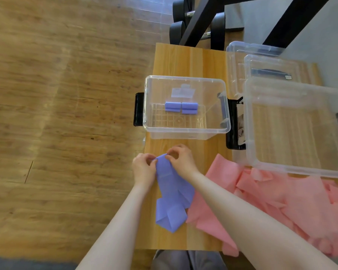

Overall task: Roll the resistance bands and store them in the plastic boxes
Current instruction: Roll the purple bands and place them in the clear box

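Rolling's just being started: the purple band (171, 193) is pinched at its far end by both the left hand (143, 168) and right hand (180, 159), probably the first fold. Next, it gets rolled tight, then stored in the box (185, 131) beyond the fingertips.

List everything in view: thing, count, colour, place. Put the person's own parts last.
rolled bands: two, purple, side by side inside the small box
small box: one, clear plastic with black handles, on the table ahead of the hands
unrolled band: one, purple, lying on the table, far end pinched by both hands
pink bands: a loose heap, count unclear, right part of the table
large box: one, clear, right side of the table
lids: two, clear, stacked behind the large box
table: one, light wood
dumbbells: black, on the floor beyond the table
left hand: pinching the band's end
right hand: pinching the band's end
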